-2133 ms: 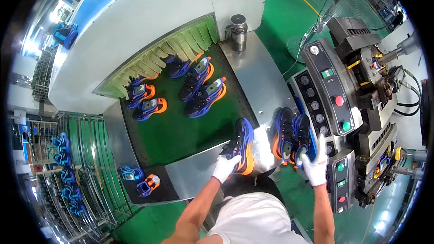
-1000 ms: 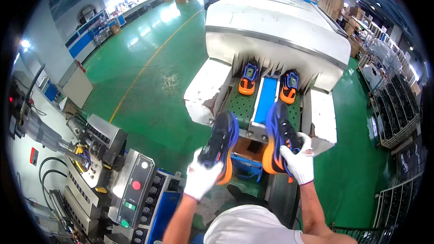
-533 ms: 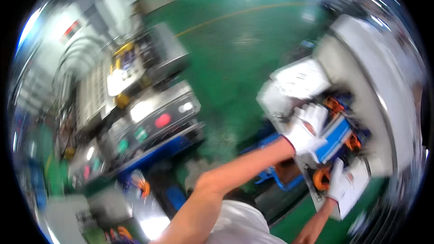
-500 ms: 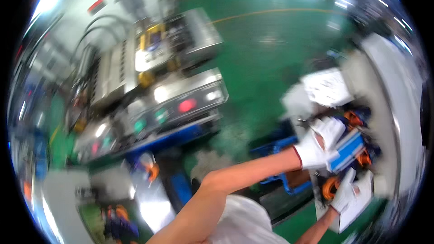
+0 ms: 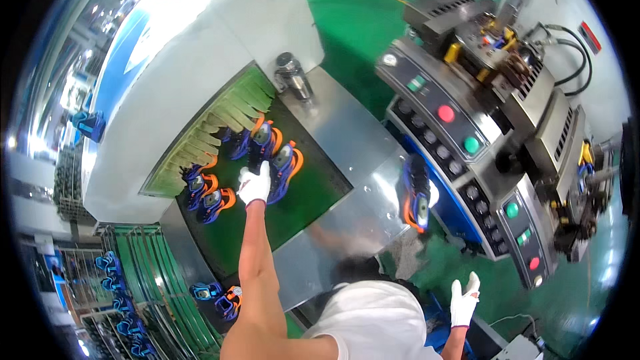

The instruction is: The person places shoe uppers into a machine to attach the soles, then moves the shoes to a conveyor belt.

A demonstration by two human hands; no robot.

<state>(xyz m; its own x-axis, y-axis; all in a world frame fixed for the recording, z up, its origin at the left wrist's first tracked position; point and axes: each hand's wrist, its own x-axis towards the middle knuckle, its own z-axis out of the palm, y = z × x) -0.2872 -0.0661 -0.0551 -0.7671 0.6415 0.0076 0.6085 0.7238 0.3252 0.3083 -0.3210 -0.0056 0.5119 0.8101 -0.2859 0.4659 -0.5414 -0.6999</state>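
Head view: left hand [image 5: 255, 185] at black shoe [image 5: 261, 143] on green belt [image 5: 310, 190], can't tell if fingers clamped; right hand [image 5: 463, 301] well right of belt, fingers apart. Best grip firmly, avoid knocking neighbouring shoe [image 5: 284, 173].

Left hand [image 5: 254, 185] gloved white, reaching forward, back of hand up, fingers pointing away from the body; finger closure unclear. Directly behind that grip, bare left forearm [image 5: 259, 247] in line with the wrist. Right hand [image 5: 464, 299], also gloved, well apart to its right and nearer the body, thumb and fingers spread. Below it, bare right forearm [image 5: 455, 341], only partly in view.
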